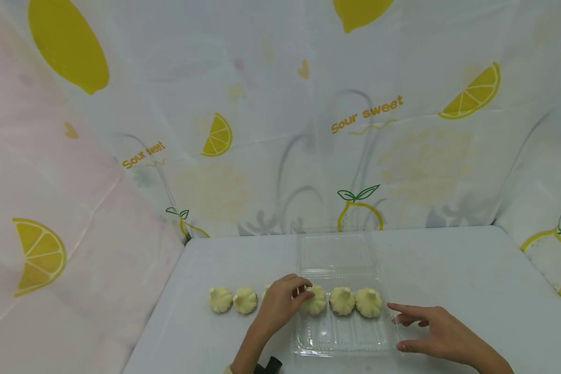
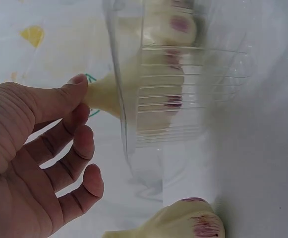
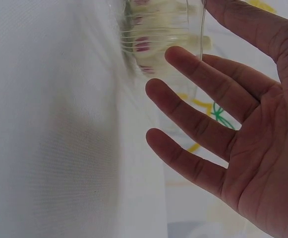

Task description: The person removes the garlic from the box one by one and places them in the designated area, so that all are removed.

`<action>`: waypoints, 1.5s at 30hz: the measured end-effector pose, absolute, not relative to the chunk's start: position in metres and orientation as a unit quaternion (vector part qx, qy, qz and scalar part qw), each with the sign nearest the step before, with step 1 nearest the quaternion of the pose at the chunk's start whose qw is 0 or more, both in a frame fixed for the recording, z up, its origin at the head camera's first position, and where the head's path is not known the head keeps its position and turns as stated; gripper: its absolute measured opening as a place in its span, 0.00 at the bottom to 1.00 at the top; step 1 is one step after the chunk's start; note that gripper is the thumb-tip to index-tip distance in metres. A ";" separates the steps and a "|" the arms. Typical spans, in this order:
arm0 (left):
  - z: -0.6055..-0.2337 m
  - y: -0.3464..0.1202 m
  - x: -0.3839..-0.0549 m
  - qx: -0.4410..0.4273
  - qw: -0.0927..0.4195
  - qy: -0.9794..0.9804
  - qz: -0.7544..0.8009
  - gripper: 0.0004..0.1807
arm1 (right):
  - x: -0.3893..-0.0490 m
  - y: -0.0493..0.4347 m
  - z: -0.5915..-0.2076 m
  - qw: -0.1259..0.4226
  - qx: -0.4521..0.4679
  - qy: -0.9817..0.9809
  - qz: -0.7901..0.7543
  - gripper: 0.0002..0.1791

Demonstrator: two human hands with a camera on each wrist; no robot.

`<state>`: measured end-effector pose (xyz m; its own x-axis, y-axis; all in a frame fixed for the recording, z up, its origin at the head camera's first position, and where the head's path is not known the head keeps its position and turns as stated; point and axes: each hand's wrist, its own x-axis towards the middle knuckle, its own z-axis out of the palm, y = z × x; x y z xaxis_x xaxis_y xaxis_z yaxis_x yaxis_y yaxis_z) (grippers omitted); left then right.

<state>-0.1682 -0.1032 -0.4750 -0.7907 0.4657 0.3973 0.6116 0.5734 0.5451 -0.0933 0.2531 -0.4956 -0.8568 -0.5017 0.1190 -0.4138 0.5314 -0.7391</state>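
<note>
My left hand (image 1: 280,302) pinches the stem of a pale garlic bulb (image 2: 151,94) between thumb and forefinger; the other fingers curl loosely. That bulb sits at the left of the back row in a clear plastic clamshell box (image 1: 338,340). Beside it in the box are two more garlic bulbs, one in the middle (image 1: 342,301) and one at the right (image 1: 369,303). At the box's right edge, my right hand (image 1: 437,332) has its fingers extended and holds nothing. The right wrist view shows the right hand (image 3: 253,148) with spread fingers near the box wall.
Left of the box, a garlic bulb (image 1: 221,300) and another bulb (image 1: 245,301) lie on the white table (image 1: 187,337). A further bulb (image 1: 265,292) is mostly hidden behind my left hand. The transparent lid (image 1: 336,253) lies folded back toward the lemon-print curtain (image 1: 262,197).
</note>
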 end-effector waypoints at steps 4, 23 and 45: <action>-0.469 -0.106 -0.166 -0.304 0.114 -0.879 -0.350 0.08 | -0.093 0.253 -0.494 0.061 -0.258 0.873 -0.408 0.37; -0.443 -0.144 -0.151 -0.297 0.153 -0.866 -0.372 0.08 | -0.093 0.253 -0.494 0.055 -0.264 0.873 -0.406 0.36; -0.448 -0.182 -0.139 -0.284 0.122 -0.884 -0.350 0.08 | -0.092 0.252 -0.494 0.046 -0.267 0.876 -0.400 0.36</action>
<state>-0.1387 -0.1815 -0.4476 -0.8085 0.4171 0.4150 0.5882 0.5939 0.5489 -0.0925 0.2525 -0.4941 -0.8534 -0.5039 0.1333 -0.4308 0.5379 -0.7246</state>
